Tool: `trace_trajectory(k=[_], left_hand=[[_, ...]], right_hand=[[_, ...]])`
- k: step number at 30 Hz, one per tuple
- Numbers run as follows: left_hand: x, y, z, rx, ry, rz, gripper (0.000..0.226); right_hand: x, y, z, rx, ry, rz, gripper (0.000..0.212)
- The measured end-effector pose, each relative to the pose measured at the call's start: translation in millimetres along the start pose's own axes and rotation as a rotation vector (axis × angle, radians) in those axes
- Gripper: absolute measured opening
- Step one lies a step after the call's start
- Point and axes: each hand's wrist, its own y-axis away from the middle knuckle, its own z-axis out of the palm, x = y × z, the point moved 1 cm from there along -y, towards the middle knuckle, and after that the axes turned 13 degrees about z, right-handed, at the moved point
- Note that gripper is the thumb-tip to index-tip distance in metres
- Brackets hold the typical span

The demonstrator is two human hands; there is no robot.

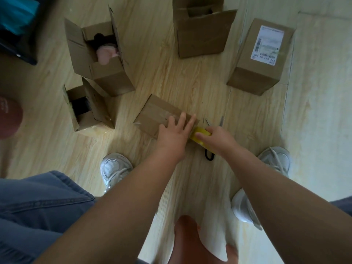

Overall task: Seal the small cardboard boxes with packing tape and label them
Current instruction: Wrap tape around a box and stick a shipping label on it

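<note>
A small closed cardboard box [155, 113] lies on the wooden floor in the middle of the view. My left hand [174, 132] presses flat on its near right end, fingers straight and spread. Right beside it, my right hand [217, 138] grips a yellow roll of packing tape [200, 135] at the box's right edge. Scissors [213, 128] lie partly hidden under my right hand, blades pointing away and a black handle loop showing below the wrist.
Two open boxes [99, 60] [89, 109] stand at the left, one holding something pink. A part-open box [200, 29] stands at the back. A closed box with a white shipping label [261, 56] stands at the right. White shoes [114, 168] [274, 161] flank my arms.
</note>
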Motion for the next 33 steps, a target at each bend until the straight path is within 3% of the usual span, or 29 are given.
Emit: trace_trajectory(k=[6,13,18,23,28,33], left_hand=[[-8,-17,-13,-0.168,-0.147,0.059,0.148],[-7,-16,1,-0.088,-0.369,0.191,0.134],[-10,-13,2,-0.097,-0.278,0.196,0.137],[-8,-17,-9,-0.147,-0.246,0.200,0.136],[-13,-12,-20,-0.166,-0.186,0.230,0.133],[-24,8,-37,-0.083,0.010,0.201,0.136]], right_hand=[[6,-2,-4,-0.057,-0.011,0.012,0.045],[8,-4,-2,-0.055,0.009,0.009,0.047],[12,-5,-4,-0.084,-0.033,0.008,0.043],[15,1,-5,-0.249,-0.089,-0.026,0.037],[16,10,-14,-0.253,-0.003,-0.016,0.039],[4,27,-39,-0.162,-0.222,-0.037,0.052]])
